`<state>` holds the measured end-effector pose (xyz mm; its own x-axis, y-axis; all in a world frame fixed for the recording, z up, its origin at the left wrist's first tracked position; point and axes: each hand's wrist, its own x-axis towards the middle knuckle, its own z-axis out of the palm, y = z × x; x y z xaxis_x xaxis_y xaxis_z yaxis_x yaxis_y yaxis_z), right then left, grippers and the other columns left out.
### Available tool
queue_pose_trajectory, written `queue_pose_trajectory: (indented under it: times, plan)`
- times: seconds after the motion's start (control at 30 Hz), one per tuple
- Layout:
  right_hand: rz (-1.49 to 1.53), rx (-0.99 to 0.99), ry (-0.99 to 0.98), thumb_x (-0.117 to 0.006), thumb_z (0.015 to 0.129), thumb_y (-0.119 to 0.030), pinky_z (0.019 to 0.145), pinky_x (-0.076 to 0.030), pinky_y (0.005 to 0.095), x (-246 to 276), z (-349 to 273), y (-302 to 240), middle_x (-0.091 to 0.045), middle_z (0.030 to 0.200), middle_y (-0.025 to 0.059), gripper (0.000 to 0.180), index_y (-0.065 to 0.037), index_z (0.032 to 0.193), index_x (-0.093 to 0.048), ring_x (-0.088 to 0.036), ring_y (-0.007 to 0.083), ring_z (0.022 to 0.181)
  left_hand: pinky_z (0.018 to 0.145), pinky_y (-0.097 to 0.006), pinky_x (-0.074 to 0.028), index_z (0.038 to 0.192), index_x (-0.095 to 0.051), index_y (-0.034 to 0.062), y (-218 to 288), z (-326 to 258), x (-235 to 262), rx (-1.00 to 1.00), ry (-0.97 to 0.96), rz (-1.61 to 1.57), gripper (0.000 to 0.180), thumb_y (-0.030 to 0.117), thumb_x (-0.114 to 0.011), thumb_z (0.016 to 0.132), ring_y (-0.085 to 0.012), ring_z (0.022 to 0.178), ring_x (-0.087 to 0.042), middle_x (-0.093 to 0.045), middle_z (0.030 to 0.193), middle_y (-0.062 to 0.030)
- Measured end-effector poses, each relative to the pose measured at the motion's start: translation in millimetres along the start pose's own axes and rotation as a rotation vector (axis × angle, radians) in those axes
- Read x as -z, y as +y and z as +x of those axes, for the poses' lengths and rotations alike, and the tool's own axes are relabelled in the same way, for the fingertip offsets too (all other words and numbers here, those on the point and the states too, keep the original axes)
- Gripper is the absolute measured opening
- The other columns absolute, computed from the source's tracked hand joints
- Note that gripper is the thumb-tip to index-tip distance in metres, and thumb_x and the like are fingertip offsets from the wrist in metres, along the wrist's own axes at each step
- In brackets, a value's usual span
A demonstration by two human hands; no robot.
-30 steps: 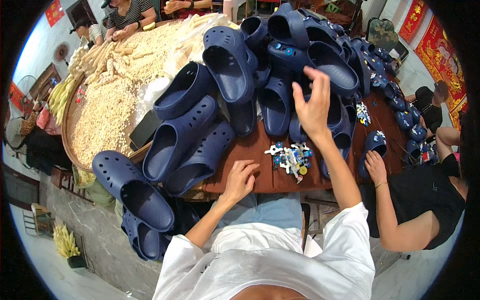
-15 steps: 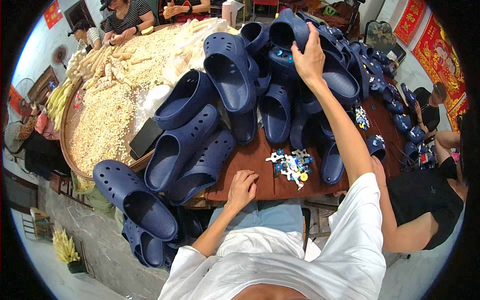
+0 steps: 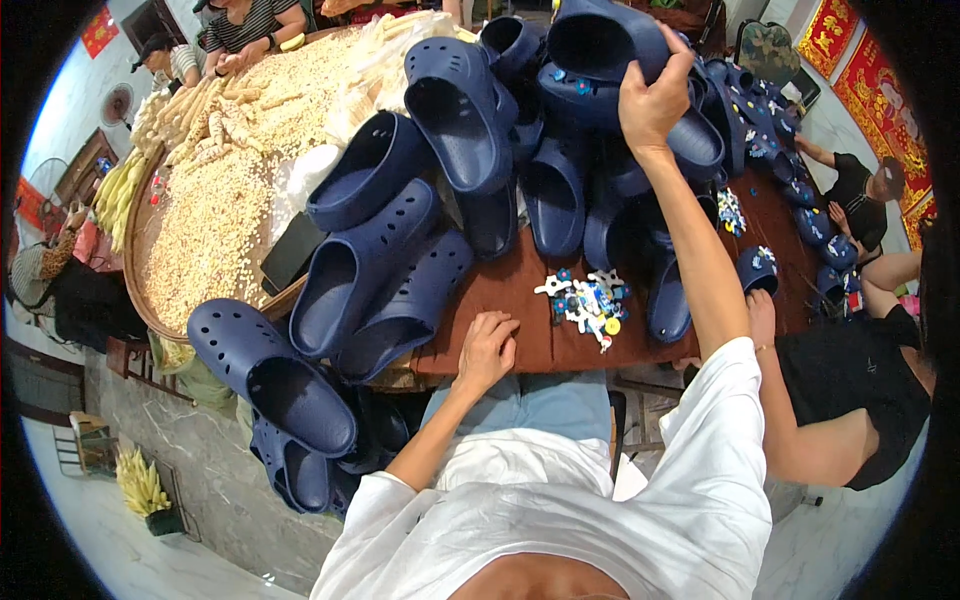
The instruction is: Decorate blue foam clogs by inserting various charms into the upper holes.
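At the far side of the heap, my right hand [image 3: 654,104] grips a navy foam clog [image 3: 630,25] by its side, thumb near the opening. Under it lies another clog [image 3: 590,108] with small coloured charms on it. My left hand [image 3: 487,350] rests on the front edge of the brown-covered table [image 3: 455,325], fingers loosely bent and holding nothing. Just right of that hand sits a small pile of shoe charms [image 3: 588,305], white, blue and yellow. Several plain navy clogs [image 3: 365,275] are stacked to its left and beyond it.
A wide round tray [image 3: 140,290] of loose corn kernels and cobs spreads at the left, a dark phone [image 3: 290,262] at its rim. On the right, a co-worker's hand [image 3: 762,308] touches a decorated clog [image 3: 758,270]. More people sit around the tables.
My right hand has shifted slightly right, and the clog it grips has moved with it, now more tilted. My left hand stays at the table edge. The whole view has shifted a little.
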<state>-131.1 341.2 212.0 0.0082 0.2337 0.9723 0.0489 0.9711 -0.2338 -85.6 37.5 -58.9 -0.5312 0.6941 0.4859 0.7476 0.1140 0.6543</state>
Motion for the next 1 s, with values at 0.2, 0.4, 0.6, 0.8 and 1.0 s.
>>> queue_pose_trajectory:
  times: [0.2, 0.4, 0.6, 0.8, 1.0]
  plan:
    - [0.095, 0.051, 0.01, -0.051, 0.073, 0.01, 0.109, -0.034, 0.0365, 63, -1, -44, -0.056, 0.123, 0.0177, 0.053, 0.005, 0.126, -0.049, -0.052, 0.0297, 0.121, 0.089, -0.042, -0.048, 0.099, -0.068, 0.0006, -4, -1, -3, -0.003, -0.007, -0.005, 0.026, -0.001, -0.064, 0.073, -0.0331, 0.105, -0.058, -0.063, 0.106, -0.0141]
    - [0.193, -0.082, -0.025, -0.052, 0.079, 0.016, 0.108, -0.041, 0.0425, 163, -58, -109, -0.048, 0.134, 0.0304, 0.056, 0.011, 0.132, -0.035, -0.053, 0.0355, 0.124, 0.085, -0.036, -0.051, 0.102, -0.07, 0.0025, -7, -1, -1, 0.075, 0.073, -0.121, 0.023, 0.0, -0.063, 0.081, -0.0307, 0.098, -0.063, -0.067, 0.105, -0.0139]
    - [0.127, -0.508, -0.185, -0.043, 0.082, 0.011, 0.11, -0.037, 0.0446, 235, -164, -157, -0.044, 0.136, 0.0342, 0.052, 0.008, 0.132, -0.028, -0.049, 0.0404, 0.128, 0.091, -0.032, -0.049, 0.13, -0.053, -0.0008, 34, -20, 4, 0.504, 0.165, -0.814, 0.041, 0.009, -0.061, 0.091, -0.0197, 0.11, -0.06, -0.061, 0.122, -0.0115]
    - [0.298, -0.794, -0.341, -0.049, 0.078, 0.014, 0.11, -0.037, 0.044, 266, -247, -184, -0.041, 0.137, 0.0328, 0.055, 0.002, 0.129, -0.03, -0.048, 0.0365, 0.127, 0.108, -0.034, -0.037, 0.154, -0.012, -0.0018, 50, -50, 7, 0.396, 0.126, -1.129, 0.08, 0.015, -0.06, 0.091, -0.0259, 0.131, -0.044, -0.038, 0.147, -0.0179]
    - [0.353, -0.731, -0.62, -0.073, 0.076, -0.014, 0.107, -0.031, 0.0418, 294, -274, -183, -0.038, 0.126, 0.0222, 0.077, 0.001, 0.134, -0.025, -0.04, 0.0315, 0.122, 0.105, -0.035, -0.038, 0.149, -0.034, 0.0026, 55, -28, 45, 0.476, 0.051, -0.468, 0.065, -0.006, -0.041, 0.084, -0.0285, 0.124, -0.051, -0.049, 0.134, -0.0191]
